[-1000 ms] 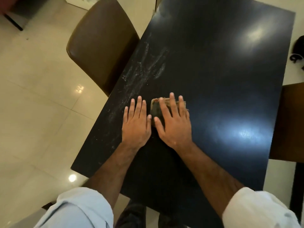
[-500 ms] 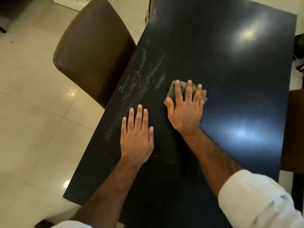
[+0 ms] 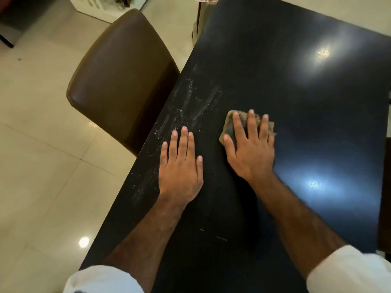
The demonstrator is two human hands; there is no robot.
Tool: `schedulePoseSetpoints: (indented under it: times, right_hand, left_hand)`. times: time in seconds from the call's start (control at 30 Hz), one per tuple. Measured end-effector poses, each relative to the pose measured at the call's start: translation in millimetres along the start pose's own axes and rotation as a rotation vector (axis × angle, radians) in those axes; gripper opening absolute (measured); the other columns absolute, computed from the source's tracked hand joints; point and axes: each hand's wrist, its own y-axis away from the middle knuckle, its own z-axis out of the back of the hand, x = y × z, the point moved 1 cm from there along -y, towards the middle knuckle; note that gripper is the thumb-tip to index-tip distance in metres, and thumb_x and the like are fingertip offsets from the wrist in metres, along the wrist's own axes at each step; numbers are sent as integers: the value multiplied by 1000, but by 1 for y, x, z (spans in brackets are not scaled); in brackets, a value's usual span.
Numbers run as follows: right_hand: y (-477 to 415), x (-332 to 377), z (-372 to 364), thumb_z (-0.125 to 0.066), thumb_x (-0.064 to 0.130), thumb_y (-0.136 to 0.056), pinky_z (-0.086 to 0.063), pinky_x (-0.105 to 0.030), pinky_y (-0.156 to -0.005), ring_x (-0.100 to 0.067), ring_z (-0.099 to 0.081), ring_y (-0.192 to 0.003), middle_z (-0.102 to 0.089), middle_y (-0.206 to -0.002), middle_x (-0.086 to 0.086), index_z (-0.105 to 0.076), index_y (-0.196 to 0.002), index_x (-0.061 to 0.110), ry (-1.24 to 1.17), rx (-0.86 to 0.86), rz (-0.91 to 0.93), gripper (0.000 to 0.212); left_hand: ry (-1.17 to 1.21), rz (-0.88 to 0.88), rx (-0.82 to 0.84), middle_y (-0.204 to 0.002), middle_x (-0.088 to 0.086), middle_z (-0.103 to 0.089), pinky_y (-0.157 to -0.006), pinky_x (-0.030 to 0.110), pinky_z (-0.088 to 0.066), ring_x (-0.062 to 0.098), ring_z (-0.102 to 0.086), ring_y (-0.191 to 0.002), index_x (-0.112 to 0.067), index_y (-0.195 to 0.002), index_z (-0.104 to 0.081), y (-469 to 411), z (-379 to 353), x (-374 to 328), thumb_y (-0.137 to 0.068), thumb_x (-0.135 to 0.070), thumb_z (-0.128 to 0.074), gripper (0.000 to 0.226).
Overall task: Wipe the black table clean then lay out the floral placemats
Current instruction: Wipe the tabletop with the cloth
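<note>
Pale, glossy tiles of the floor fill the left side, with a small bright lamp spot near the bottom. A brown padded chair stands on them, its seat tucked against the left edge of the table. The table is black and shiny and runs from the near edge, by the person's body, away to the top right.

Whitish smears streak the table's left strip, just beside the chair, and thin out toward the near corner. A few short pale marks also lie between the forearms.

The left hand rests palm down on the table at the lower end of the smears. Its fingers are straight and held close together, with the thumb lying alongside, and it holds nothing. A rolled white sleeve shows at the bottom edge.

Just right of it, with a strip of bare table between, the right hand presses flat on a crumpled brown cloth. Its fingers are straight and slightly spread and the thumb is held out to the left. The cloth lies on the table near the middle, right of the smears, and shows past the fingertips and thumb. The right sleeve, also white, sits at the bottom right.

Two soft light reflections glow on the table's right half, one far and one nearer.
</note>
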Motion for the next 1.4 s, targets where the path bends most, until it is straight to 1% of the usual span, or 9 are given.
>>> schedulePoseSetpoints:
  times: [0.2, 0.37, 0.5, 0.63, 0.8, 1.0, 1.17, 1.27, 1.4]
  right_hand:
    - [-116, 77, 6, -26, 72, -109, -18, -69, -131, -51, -3, -169, -10, -186, -11, -13, -177, 41, -48, -16, 52, 75]
    - [-70, 97, -1, -27, 71, -109, -20, -67, -132, -47, -4, -170, -10, -186, -9, -12, -177, 41, -33, 13, 207, 75]
    - [-41, 57, -2, -26, 71, -108, -23, -68, -129, -48, -6, -169, -10, -185, -11, -15, -177, 38, -26, -3, 8, 77]
    - [-110, 58, 7, -23, 70, -111, -21, -68, -132, -52, -2, -168, -9, -185, -14, -11, -177, 38, -40, -6, -118, 75]
    - [-198, 129, 6, -22, 73, -109, -10, -67, -133, -52, 6, -168, -2, -186, -11, -4, -177, 41, -89, 55, 35, 77]
    - [-108, 140, 1, -27, 70, -111, -16, -66, -134, -46, 1, -170, -7, -186, -7, -9, -177, 42, -58, 77, 280, 74]
    - [-66, 85, -1, -24, 71, -109, -16, -67, -131, -48, -3, -169, -9, -185, -9, -11, -177, 40, -50, 36, 75, 75]
    - [-126, 82, 7, -22, 71, -111, -10, -69, -132, -51, 3, -169, -4, -186, -13, -5, -177, 39, -68, 25, -62, 76]
    - [-208, 116, 12, -19, 74, -109, -2, -69, -133, -52, 10, -167, 5, -186, -12, 3, -176, 42, -103, 96, -58, 78]
  left_hand:
    - [1, -17, -22, -187, 6, 6, -139, 57, -10, 25, 10, -173, -15, -178, -5, -4, -8, 4, -117, -52, -19, 73]
    - [19, -23, 18, -187, 4, 10, -139, 59, -12, 24, 15, -172, -19, -178, -2, -4, -10, 5, -117, -56, -14, 72]
    - [11, -15, -9, -187, 7, 6, -138, 59, -16, 26, 10, -173, -15, -178, -4, -3, -8, 5, -116, -52, -18, 73]
    - [12, -24, 20, -187, 6, 9, -139, 57, -10, 26, 13, -173, -17, -178, -1, -6, -6, 6, -116, -54, -17, 74]
    - [32, -27, 15, -186, 4, 14, -139, 56, -3, 23, 18, -172, -18, -178, -1, -5, -12, 7, -118, -55, -15, 72]
    - [58, -48, 85, -186, 6, 10, -139, 57, 1, 24, 23, -170, -21, -177, -2, -5, -8, 6, -117, -57, -9, 71]
    - [61, 86, 90, -185, 10, 19, -139, 57, -4, 28, 20, -171, -15, -176, 5, 15, -2, 5, -114, -60, -9, 78]
    - [65, 129, 102, -183, 9, 27, -138, 56, -1, 29, 23, -170, -13, -176, 8, 36, -8, 10, -112, -64, -8, 83]
    - [91, 118, 58, -184, 10, 24, -139, 56, -4, 28, 20, -171, -11, -176, 3, 38, -13, 8, -115, -62, -9, 80]
